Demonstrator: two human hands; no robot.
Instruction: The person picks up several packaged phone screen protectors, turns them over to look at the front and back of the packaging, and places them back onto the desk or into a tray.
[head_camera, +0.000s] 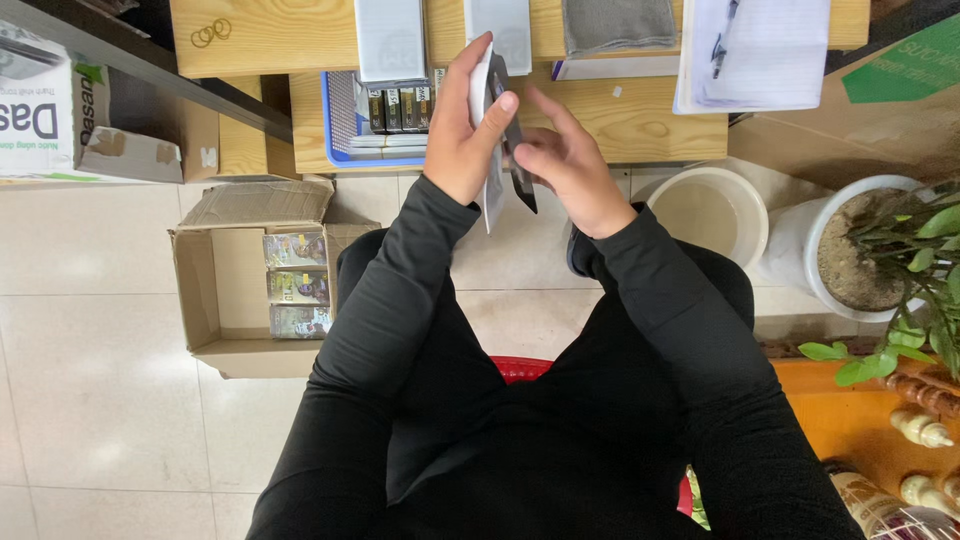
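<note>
Presently both hands work one flat pouch (492, 150) above the tabletop (620, 120) edge. Left hand (462, 135) pinches its white side; right hand (565, 165), fingers loosely spread, touches the dark flap. Opening it seems underway, needing a steady grip.

Flat white pouch (487, 150) — upright, edge-on

White pouch (490, 150) – held, carton (225, 285) of packets (296, 285)
</note>
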